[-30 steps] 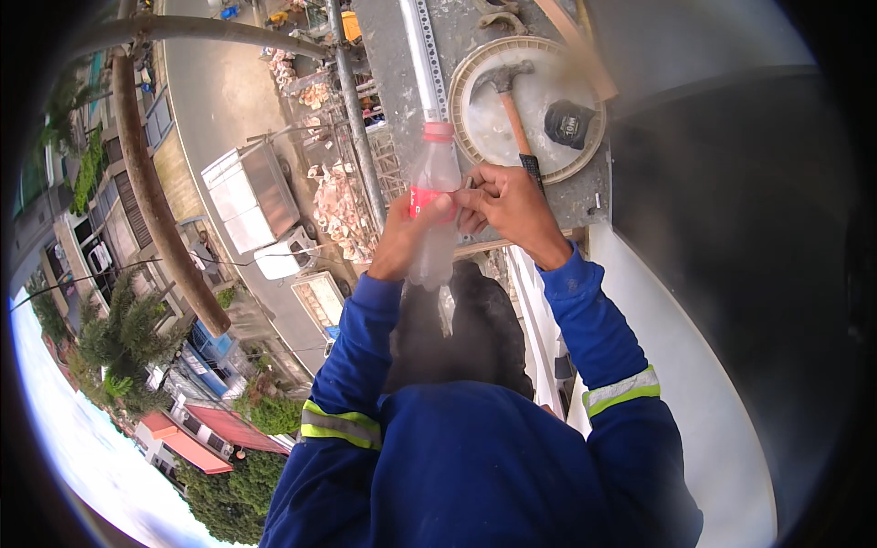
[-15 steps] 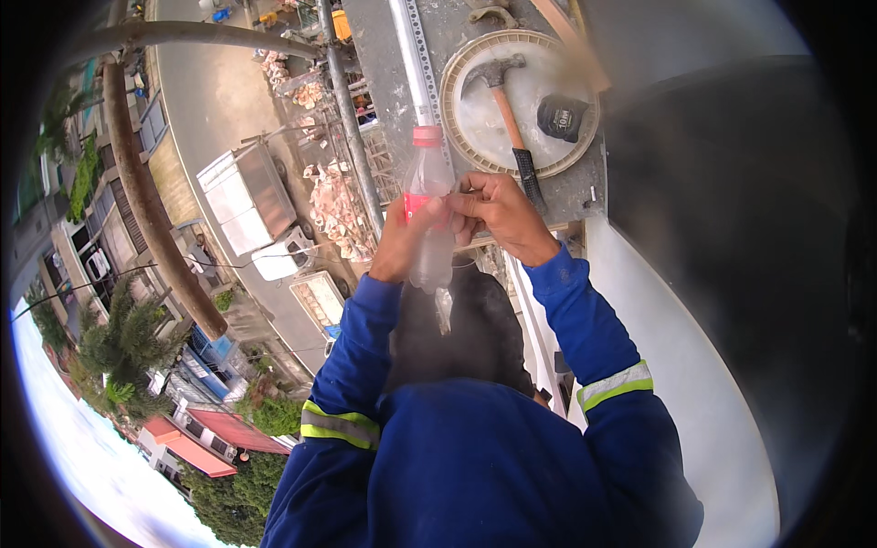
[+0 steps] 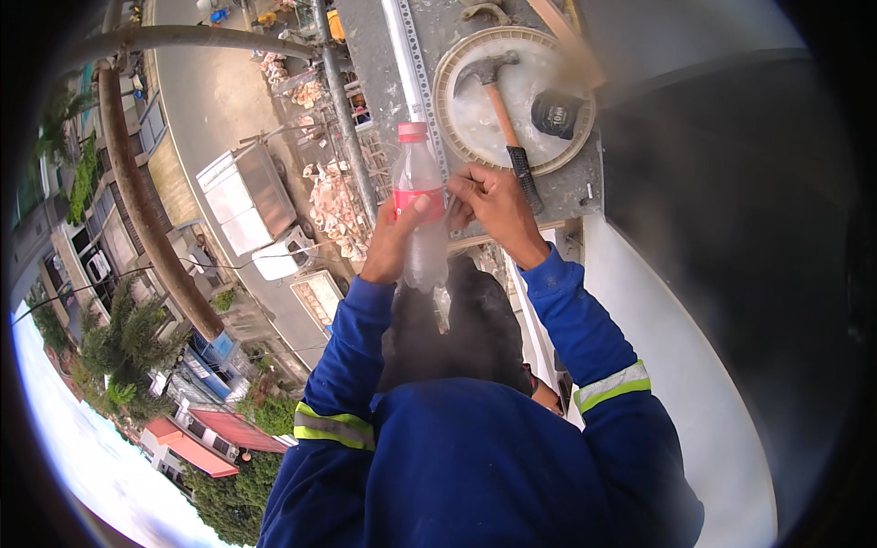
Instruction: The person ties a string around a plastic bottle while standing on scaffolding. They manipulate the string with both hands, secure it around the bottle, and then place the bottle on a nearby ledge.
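A clear plastic bottle with a red cap and a red label stands out in front of me, its cap pointing away. My left hand is wrapped around its left side, the thumb lying across the label. Just right of the bottle, my right hand is closed, thumb and index finger pinched together. Whatever those fingertips hold, if anything, is too blurred to make out. Beyond the right hand, a hammer with a black grip lies across a round white bucket lid. Beside it sits a black tape measure.
A grey, splashed platform carries the lid and a long perforated metal strip. Poles, one a thick wooden pole, stand to the left, with a street and a truck far below. On the right is a white curved surface.
My right hand's fingertips have come slightly away from the bottle's label. The left hand and bottle have shifted a little to the left.
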{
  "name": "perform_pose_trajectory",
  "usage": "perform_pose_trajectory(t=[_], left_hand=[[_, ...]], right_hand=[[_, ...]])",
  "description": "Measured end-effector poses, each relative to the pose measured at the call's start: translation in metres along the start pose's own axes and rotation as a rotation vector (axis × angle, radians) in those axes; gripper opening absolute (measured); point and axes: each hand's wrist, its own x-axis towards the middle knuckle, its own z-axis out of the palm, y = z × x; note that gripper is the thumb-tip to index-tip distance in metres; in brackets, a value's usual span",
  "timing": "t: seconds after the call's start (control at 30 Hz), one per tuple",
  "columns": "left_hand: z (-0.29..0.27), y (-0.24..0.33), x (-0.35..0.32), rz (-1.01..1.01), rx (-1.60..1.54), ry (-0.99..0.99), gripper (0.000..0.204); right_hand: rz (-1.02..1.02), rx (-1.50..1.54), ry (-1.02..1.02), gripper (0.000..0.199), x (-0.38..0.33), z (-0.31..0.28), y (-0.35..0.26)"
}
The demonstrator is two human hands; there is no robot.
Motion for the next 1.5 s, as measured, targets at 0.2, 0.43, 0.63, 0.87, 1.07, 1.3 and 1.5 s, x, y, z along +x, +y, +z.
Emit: perform_pose_trajectory(t=[0.2, 0.43, 0.63, 0.87, 1.07, 1.3, 1.5], left_hand=[[0.013, 0.002, 0.001, -0.029, -0.177, -0.121, 0.046], [0.019, 0.0, 0.001, -0.089, -0.308, -0.201, 0.049], [0.02, -0.001, 0.002, -0.092, -0.198, -0.196, 0.049], [0.003, -0.027, 0.006, -0.151, -0.27, -0.222, 0.053], [-0.037, -0.051, 0.013, 0.006, -0.292, -0.052, 0.075], [-0.035, -0.039, 0.022, -0.097, -0.216, -0.051, 0.071], [-0.004, -0.004, 0.03, -0.02, -0.217, -0.132, 0.056]], right_hand=[[-0.032, 0.079, -0.033, 0.022, -0.001, -0.001, 0.02], [-0.097, 0.123, -0.075, 0.024, -0.006, -0.009, 0.028], [-0.127, 0.099, -0.086, 0.028, -0.006, -0.015, 0.027], [-0.27, -0.164, -0.068, 0.033, -0.003, -0.033, 0.038], [-0.297, -0.894, 0.986, 0.086, 0.063, -0.127, 0.045], [-0.093, -0.866, 0.879, 0.09, 0.107, -0.152, 0.075], [-0.117, 0.6, 0.383, 0.062, 0.057, -0.147, 0.041]])
